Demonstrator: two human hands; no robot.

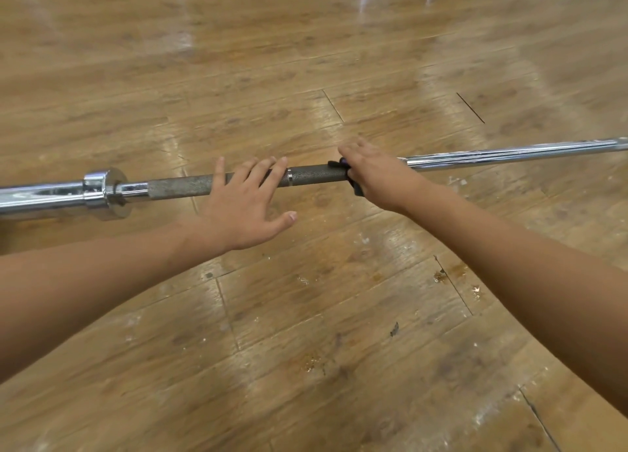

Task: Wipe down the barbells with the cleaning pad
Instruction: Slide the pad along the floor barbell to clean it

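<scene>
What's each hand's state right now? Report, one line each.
Left hand: open, fingers straight, resting on the barbell.
Right hand: closed around the dark cleaning pad, on the barbell.

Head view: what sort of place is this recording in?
Likely a gym or weight room: a long chrome barbell with knurled grip sections, over a scuffed wood-plank floor.

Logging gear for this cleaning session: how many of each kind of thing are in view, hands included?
barbell: 1
cleaning pad: 1
hands: 2, the left hand and the right hand
total: 4
</scene>
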